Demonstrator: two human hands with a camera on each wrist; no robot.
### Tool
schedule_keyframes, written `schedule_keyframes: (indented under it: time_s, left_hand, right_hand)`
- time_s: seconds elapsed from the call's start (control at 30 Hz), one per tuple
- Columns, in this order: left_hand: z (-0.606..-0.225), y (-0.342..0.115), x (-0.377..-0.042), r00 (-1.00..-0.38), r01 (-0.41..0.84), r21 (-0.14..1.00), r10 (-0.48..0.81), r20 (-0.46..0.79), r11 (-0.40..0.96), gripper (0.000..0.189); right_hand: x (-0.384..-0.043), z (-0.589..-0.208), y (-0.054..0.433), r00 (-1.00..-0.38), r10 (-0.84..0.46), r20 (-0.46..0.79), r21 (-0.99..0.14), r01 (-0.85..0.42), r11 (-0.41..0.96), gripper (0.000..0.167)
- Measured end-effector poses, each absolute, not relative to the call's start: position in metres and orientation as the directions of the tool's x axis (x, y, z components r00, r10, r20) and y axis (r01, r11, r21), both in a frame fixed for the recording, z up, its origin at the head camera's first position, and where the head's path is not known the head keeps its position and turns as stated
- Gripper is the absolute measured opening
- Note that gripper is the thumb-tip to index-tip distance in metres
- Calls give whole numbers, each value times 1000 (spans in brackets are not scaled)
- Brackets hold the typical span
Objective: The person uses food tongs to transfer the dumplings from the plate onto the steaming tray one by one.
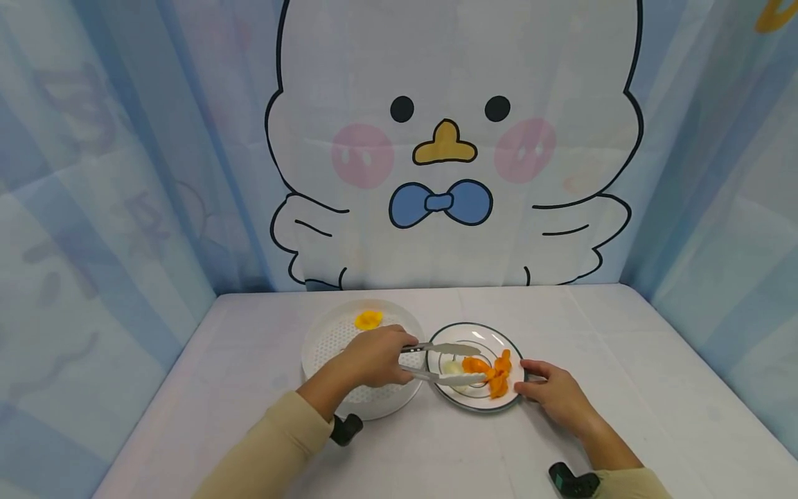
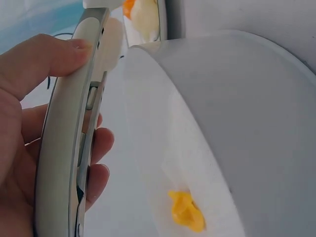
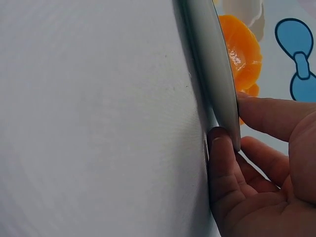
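My left hand grips metal tongs, and in the left wrist view the thumb presses on their handle. The two tong arms are spread apart and reach over a white plate with a dark rim. On that plate lie bright orange pieces and a pale, whitish piece, right by the tong ends. With thumb above and fingers beneath, my right hand pinches the plate's right edge. The right wrist view shows the plate's edge between thumb and fingers.
A round white perforated tray stands left of the plate, under my left hand and forearm. Near its far side lies a yellow piece. The white tabletop ends at a printed cloth backdrop, with cloth walls on both sides.
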State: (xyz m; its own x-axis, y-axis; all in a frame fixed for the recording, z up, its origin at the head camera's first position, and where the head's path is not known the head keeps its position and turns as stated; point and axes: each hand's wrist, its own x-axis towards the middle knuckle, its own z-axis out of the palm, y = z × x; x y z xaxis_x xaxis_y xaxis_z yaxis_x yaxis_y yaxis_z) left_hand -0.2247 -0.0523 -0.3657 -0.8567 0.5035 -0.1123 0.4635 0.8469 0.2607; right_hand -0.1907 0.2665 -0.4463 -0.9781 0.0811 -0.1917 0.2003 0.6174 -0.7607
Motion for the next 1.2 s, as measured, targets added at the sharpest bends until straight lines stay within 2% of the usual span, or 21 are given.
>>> schedule_keyframes:
  time_s: [0.47, 1.03, 1.2]
  left_hand:
    - [-372, -41, -241, -859, 425, 291, 483, -169, 857, 53]
    - [-366, -47, -238, -849, 445, 340, 511, -133, 828, 42]
    - [-366, -47, -238, -844, 460, 324, 520, -128, 826, 47]
  right_hand:
    - [-191, -446, 266, -979, 71, -193, -772, 196, 605, 67]
    - [-190, -446, 266, -980, 78, -184, -775, 193, 602, 66]
    - [-190, -445, 266, -980, 78, -183, -772, 192, 606, 66]
